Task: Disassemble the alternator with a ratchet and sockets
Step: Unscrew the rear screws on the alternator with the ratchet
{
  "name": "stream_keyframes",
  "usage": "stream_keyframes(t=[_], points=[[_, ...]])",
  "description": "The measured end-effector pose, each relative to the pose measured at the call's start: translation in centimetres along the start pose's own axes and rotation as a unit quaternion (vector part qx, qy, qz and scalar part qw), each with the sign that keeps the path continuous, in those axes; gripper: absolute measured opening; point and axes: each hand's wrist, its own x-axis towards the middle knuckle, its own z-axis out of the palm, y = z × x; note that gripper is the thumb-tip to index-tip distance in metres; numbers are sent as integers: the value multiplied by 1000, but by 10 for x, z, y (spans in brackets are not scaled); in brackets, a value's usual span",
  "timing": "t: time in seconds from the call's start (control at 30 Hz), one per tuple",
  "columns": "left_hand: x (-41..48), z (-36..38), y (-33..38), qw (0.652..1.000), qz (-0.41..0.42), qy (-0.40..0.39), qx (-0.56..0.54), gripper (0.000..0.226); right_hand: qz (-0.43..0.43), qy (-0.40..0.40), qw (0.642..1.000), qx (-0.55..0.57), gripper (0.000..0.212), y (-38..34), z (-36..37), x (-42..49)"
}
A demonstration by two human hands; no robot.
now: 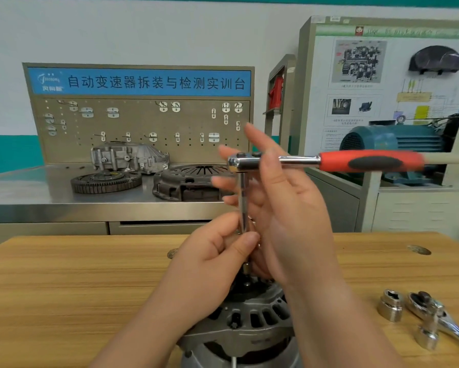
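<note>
I'm pinching the extension (243,203) with my left hand (212,264), alternator (249,320) just below it; my right hand (284,200) is resting released against the ratchet (329,162).

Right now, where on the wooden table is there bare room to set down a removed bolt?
Bare: the wooden table left of the alternator, and the strip between it and the loose sockets. Crowded: around the alternator, and near right with sockets and spare ratchet.
</note>
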Motion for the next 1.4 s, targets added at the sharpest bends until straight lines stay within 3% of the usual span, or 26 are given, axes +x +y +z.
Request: stream_keyframes(t=[0.1, 0.17, 0.33, 0.43, 0.7, 0.8, 0.87, 0.93, 1.1, 1.2, 1.27, 1.33, 1.4], points=[[1, 1, -2, 1000, -1, 10, 25, 14, -127, -11, 982, -138, 27, -2, -2, -1], [0, 2, -3, 999, -2, 16, 28, 15, -132, -26, 980, -143, 28, 0, 0, -2], [-2, 3, 1, 1000, -7, -5, -5, 23, 26, -12, 999, 44, 38, -2, 1, -1], [-1, 2, 2, 1000, -5, -11, -7, 21, 54, -9, 997, 63, 45, -4, -1, 1], [0, 2, 2, 1000, 3, -4, -15, 25, 121, -43, 985, 118, 42, -3, -4, 3], [0, 2, 1, 1000, -2, 16, -7, 17, 40, -4, 998, 46, 19, 0, -3, 3], [1, 1, -2, 999, -9, 28, 14, 11, -72, 19, 995, -73, 19, -1, -6, 2], [1, 0, -4, 999, -10, 32, 16, 12, -117, -7, 983, -139, 21, -3, -5, 0], [-2, 1, -1, 1000, 4, -3, -25, 16, 64, -23, 996, 65, 31, -3, -2, 1], [-3, 1, 0, 1000, 17, -13, -14, 23, 123, -29, 988, 92, 46, -4, -3, 2], [-2, 1, -2, 1000, 21, 7, 2, 25, 98, -19, 992, 75, 34, -2, -2, 2], [0, 2, -3, 999, 18, 23, 18, 17, 10, 9, 1000, 2, 20, 0, -3, 2], [0, 2, -3, 999, 9, 27, 35, 12, -89, 17, 991, -94, 21, 2, -4, 0]])
